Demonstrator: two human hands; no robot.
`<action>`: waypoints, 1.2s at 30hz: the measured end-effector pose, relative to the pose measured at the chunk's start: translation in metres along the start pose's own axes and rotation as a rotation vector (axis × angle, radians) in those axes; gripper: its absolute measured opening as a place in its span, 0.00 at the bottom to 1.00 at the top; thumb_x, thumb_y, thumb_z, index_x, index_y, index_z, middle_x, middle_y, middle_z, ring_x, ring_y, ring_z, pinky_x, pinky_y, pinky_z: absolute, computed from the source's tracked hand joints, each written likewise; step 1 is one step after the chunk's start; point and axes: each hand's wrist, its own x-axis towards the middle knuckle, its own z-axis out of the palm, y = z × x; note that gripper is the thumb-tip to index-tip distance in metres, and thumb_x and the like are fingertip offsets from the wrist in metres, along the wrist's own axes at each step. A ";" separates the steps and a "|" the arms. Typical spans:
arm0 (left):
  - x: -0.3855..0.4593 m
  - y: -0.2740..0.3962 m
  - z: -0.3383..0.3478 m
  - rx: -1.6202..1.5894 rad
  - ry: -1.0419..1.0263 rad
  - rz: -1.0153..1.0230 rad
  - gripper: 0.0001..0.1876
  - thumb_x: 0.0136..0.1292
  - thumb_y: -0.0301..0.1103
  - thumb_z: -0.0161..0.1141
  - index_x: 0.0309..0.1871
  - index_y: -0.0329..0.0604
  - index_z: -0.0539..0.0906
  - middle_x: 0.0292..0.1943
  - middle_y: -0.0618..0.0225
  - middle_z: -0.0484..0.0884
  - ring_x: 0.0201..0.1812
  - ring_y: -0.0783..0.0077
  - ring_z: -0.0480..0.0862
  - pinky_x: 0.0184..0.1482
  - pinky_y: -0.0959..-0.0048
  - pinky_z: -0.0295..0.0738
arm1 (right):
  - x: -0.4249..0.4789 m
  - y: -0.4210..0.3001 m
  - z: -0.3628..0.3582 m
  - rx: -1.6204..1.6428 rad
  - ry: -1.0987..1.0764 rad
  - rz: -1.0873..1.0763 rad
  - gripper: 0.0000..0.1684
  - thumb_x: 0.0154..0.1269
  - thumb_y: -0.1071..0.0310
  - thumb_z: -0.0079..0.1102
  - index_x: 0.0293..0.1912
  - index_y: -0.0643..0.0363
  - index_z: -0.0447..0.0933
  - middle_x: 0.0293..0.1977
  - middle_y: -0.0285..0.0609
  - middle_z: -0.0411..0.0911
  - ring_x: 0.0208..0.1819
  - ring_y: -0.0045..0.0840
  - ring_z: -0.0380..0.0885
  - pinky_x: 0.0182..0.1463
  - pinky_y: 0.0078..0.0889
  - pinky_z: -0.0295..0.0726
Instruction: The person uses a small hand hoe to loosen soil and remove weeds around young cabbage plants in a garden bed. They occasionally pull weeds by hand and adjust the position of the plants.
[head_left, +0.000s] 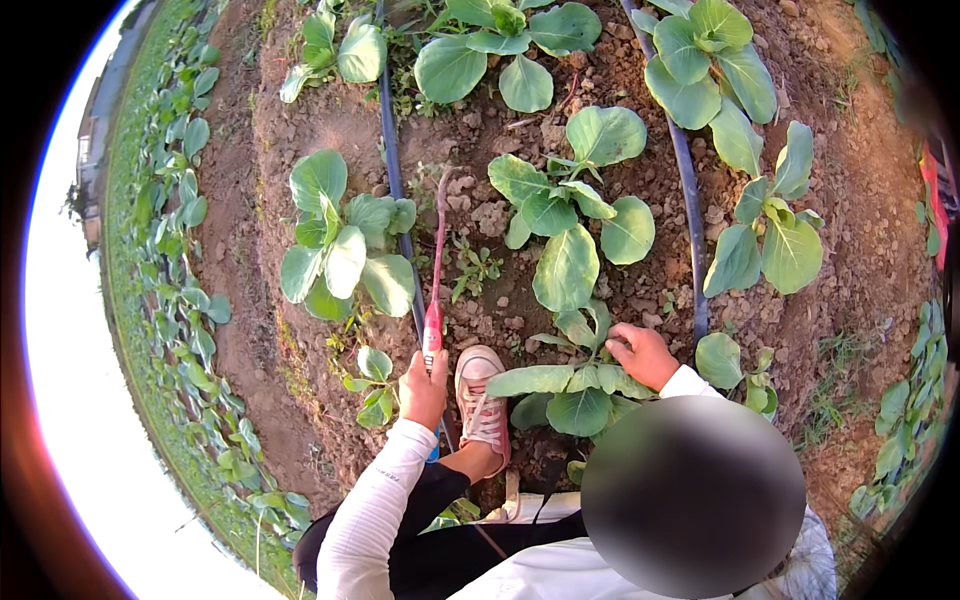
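Observation:
My left hand (423, 388) is closed around the red handle of a hand weeder (439, 262). The tool's thin shaft points away from me and ends in a bent tip over the soil. Its blue handle end shows behind my wrist. Beside a leafy cabbage plant (581, 405) close to my body, my right hand (641, 355) has curled fingers at the upright leaves. Whether they pinch a leaf I cannot tell. A small weed (474, 268) grows right of the tool shaft, near another cabbage plant (551, 214) with pale, spotted leaves.
Two dark drip hoses (394, 161) (688, 202) run along the cloddy soil bed between several cabbage plants. My sneaker (480, 405) stands by the left hose. Another crop row (195, 315) lies at far left. A blurred disc covers the lower right.

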 end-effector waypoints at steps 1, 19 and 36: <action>-0.013 -0.004 0.011 -0.084 -0.022 -0.082 0.13 0.64 0.39 0.57 0.33 0.36 0.74 0.17 0.59 0.75 0.20 0.62 0.77 0.25 0.62 0.69 | 0.000 0.003 0.000 -0.008 0.012 -0.009 0.10 0.60 0.64 0.56 0.37 0.62 0.75 0.26 0.53 0.76 0.30 0.46 0.76 0.33 0.40 0.73; 0.059 0.091 0.100 -0.167 0.097 0.011 0.21 0.63 0.52 0.55 0.33 0.40 0.70 0.23 0.47 0.79 0.27 0.42 0.79 0.31 0.52 0.72 | -0.004 0.009 0.004 0.001 0.011 0.056 0.10 0.60 0.65 0.56 0.38 0.62 0.75 0.29 0.51 0.78 0.33 0.43 0.78 0.37 0.38 0.74; -0.140 0.045 0.111 -0.513 -0.204 -0.294 0.14 0.63 0.41 0.58 0.34 0.37 0.73 0.19 0.55 0.76 0.20 0.57 0.79 0.25 0.63 0.71 | -0.004 0.005 0.004 -0.066 -0.004 0.062 0.11 0.60 0.65 0.56 0.39 0.61 0.75 0.29 0.50 0.79 0.31 0.41 0.78 0.36 0.37 0.74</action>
